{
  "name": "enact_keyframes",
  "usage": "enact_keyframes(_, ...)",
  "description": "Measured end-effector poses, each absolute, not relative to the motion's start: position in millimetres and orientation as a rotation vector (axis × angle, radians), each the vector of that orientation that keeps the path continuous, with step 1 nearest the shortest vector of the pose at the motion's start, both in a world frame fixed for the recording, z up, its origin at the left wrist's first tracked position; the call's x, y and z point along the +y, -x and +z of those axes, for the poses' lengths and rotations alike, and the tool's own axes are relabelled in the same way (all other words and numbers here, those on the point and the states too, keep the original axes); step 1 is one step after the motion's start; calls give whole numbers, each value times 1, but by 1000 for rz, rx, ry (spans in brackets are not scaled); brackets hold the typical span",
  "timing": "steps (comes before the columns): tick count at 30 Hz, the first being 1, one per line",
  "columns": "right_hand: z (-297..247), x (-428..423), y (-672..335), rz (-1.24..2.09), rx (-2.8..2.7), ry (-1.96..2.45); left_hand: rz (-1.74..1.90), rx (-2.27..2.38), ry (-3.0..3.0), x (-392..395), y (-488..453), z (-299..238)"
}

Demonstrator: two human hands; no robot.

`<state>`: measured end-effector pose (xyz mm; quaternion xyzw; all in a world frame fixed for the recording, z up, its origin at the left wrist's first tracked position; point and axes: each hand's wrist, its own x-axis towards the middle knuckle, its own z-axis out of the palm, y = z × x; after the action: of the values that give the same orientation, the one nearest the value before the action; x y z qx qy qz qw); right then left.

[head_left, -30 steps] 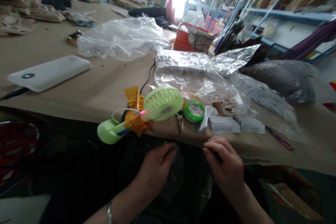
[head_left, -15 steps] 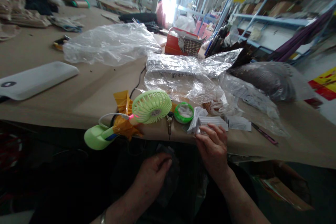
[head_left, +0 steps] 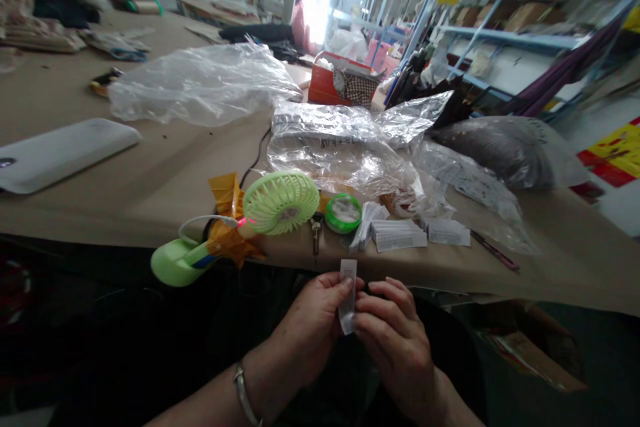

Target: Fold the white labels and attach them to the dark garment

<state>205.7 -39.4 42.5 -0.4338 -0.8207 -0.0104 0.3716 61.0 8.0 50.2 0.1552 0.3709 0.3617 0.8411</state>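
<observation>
Paper slip, narrow and white, stands upright between your two hands, just in front of the worktop's edge. Your left hand pinches its upper part between thumb and fingers. Your right hand has its curled fingers pressed against the slip's lower right side, so both grips are closed on it. A metal bangle circles your left wrist.

On the worktop ahead of your hands lies a stack of paper slips, with a smaller stack just to its right and a curled bunch of slips just to its left. Beside that bunch sits a small round green container. Further left, a green handheld fan lies bound with orange tape. Crumpled clear plastic bags spread behind these, and a white power bank lies well off to your left.
</observation>
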Motion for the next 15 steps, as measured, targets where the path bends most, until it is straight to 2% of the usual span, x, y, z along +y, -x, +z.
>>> enact_keyframes(8, 35, 3, -254, -368, -2074, 1590, 658, 965, -467, 1, -58, 49)
enact_keyframes(15, 27, 7, -262, -339, -1937, 1427, 614, 1012, -428, 2, -62, 54)
